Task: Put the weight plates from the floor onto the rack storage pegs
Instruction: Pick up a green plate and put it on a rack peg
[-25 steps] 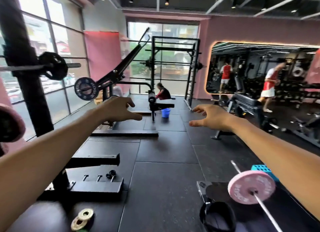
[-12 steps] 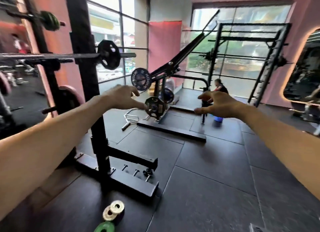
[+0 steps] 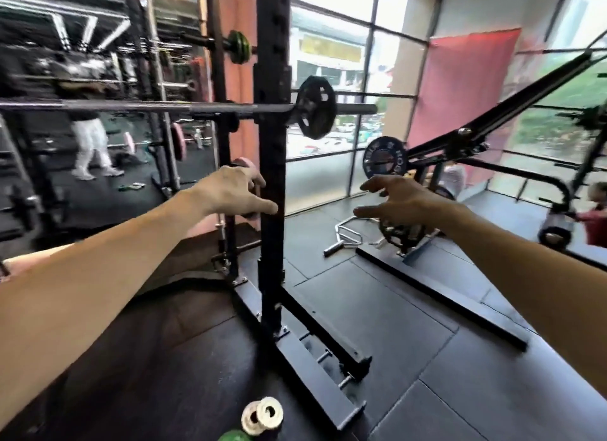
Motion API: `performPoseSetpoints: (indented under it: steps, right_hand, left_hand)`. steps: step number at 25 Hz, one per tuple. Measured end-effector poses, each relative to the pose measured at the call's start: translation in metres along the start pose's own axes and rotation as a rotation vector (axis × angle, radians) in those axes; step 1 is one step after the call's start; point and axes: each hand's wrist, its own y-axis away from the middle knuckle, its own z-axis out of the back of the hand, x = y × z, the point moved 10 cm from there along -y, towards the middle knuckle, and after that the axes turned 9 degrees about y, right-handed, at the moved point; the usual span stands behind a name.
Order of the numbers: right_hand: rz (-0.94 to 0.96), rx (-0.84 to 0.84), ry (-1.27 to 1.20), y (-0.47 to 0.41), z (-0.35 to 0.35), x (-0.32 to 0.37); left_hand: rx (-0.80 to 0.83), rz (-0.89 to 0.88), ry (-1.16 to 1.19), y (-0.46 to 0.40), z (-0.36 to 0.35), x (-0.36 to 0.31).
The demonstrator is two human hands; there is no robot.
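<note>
Both hands, left and right, hung released, grasping nothing; white plates lay on the floor; plate lettering was unreadable.

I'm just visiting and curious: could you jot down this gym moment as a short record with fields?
place: gym floor beside a black rack upright
left hand: empty, fingers relaxed, in front of the upright
right hand: empty, fingers spread, held out in the air
plates on floor: two small white plates, a green plate at the bottom edge
barbell: on the rack, one black plate loaded
</note>
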Motion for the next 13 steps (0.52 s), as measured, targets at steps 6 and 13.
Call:
performPoseSetpoints:
  steps: [6,13]
  right_hand:
    - [0.239,0.057,-0.078,-0.112,-0.056,0.054]
    - [0.411,0.118,-0.129,-0.206,-0.121,0.139]
  left_hand:
    - [-0.077,0.244,-0.052,-0.012,0.021,0.075]
    - [-0.133,0.393,-0.082,-0.035,0.056,0.182]
